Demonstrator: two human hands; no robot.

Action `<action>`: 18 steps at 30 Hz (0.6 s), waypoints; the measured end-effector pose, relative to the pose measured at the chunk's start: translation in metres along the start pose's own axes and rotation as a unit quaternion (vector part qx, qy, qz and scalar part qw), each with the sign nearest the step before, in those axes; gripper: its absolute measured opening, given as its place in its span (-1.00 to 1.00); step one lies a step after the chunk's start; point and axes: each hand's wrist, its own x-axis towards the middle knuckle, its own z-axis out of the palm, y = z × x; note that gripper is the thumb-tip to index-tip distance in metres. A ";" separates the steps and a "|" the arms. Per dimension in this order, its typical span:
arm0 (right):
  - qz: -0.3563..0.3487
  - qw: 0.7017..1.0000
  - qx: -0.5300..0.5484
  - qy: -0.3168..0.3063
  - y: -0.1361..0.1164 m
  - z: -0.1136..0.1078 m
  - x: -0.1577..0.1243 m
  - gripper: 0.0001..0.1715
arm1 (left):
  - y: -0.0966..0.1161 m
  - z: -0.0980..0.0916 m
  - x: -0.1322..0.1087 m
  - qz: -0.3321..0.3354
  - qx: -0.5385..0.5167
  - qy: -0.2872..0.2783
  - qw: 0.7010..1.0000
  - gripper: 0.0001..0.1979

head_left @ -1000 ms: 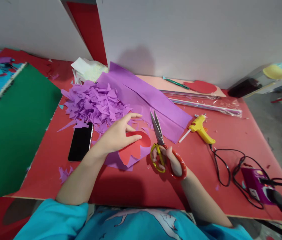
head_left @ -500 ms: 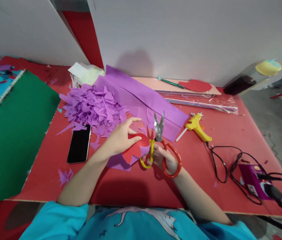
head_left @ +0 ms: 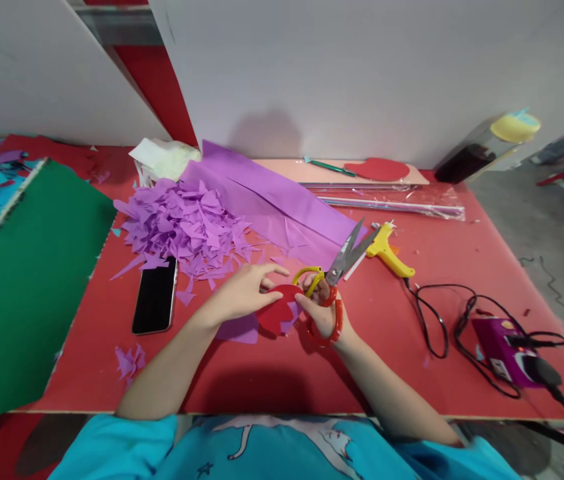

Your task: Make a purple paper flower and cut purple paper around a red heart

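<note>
Scissors (head_left: 335,280) are sitting in the right hand (head_left: 326,317), whose fingers are passing through the red and yellow handles and gripping them, while the blades are pointing up and to the right, slightly parted. Just beside it, the left hand (head_left: 245,293) is pinching a red cutout (head_left: 275,313) together with a purple sheet (head_left: 239,328) lying under it; both hands are meeting at this piece, near the middle of the table (head_left: 282,373). Between the hands and the near edge of the table a bare red strip is staying free. To the left of the left arm a phone (head_left: 155,303) is lying flat, and a few purple bits (head_left: 129,360) are resting close to the near edge. Behind the hands a heap of scraps (head_left: 182,227) is touching a long purple paper (head_left: 272,200). To the right, a glue gun (head_left: 387,250) is lying near the blade tips, and its cable (head_left: 437,320) is curling toward a purple box (head_left: 505,347) near the right edge. A green board (head_left: 27,267) is overhanging the left edge. At the back, a wall (head_left: 337,67) is closing the table, with wrapped rods (head_left: 392,203) lying along it.
</note>
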 end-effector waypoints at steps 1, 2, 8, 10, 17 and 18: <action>-0.011 1.000 -0.006 -0.001 0.000 -0.001 0.001 -0.69 | -0.002 0.000 -0.001 -0.003 -0.007 -0.015 1.000 -0.72; -0.023 1.000 -0.012 -0.001 0.000 -0.002 0.001 -0.70 | -0.005 0.000 -0.001 -0.006 -0.018 -0.026 0.999 -0.78; -0.056 0.998 -0.023 0.013 0.002 -0.008 0.006 -0.74 | -0.018 0.004 -0.005 -0.047 -0.133 0.013 0.990 -0.90; -0.047 0.999 -0.005 0.021 0.004 -0.011 0.007 -0.71 | -0.023 0.007 -0.006 -0.068 -0.177 0.072 0.979 -0.90; -0.007 0.998 0.005 0.059 0.004 -0.005 0.005 -0.57 | -0.035 0.039 -0.004 -0.098 -0.429 0.265 0.858 -0.72; -0.005 0.998 -0.004 0.069 0.004 -0.002 0.004 -0.56 | -0.035 0.045 -0.003 -0.101 -0.451 0.275 0.843 -0.70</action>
